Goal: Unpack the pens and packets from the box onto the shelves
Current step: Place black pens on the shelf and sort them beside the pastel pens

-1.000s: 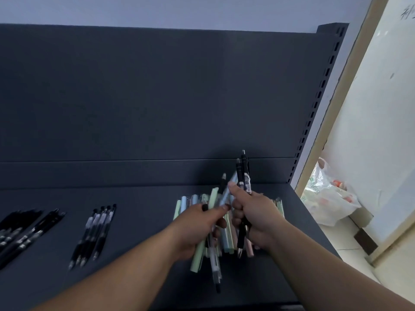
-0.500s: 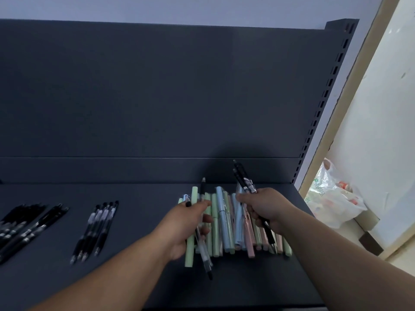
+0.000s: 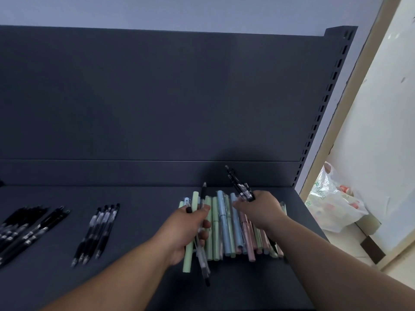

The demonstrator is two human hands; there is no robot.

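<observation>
Bare dark grey metal shelf (image 3: 146, 221) is lying open leftward; pastel pens (image 3: 226, 225) are crowding its right edge. Left hand (image 3: 188, 230) is gripping a green pen (image 3: 190, 248) (plus clear ones), right hand (image 3: 260, 209) clutching black pens (image 3: 239, 186).

My left hand (image 3: 184, 234) grips a green pen (image 3: 190, 248) and clear pens. My right hand (image 3: 261, 209) grips black pens (image 3: 239, 186). Pastel pens (image 3: 226, 227) lie on the shelf (image 3: 139, 221) between my fingers.

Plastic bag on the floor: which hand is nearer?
Right. The right hand is at the shelf's right end, close to the plastic bag; the left hand sits further left.
</observation>
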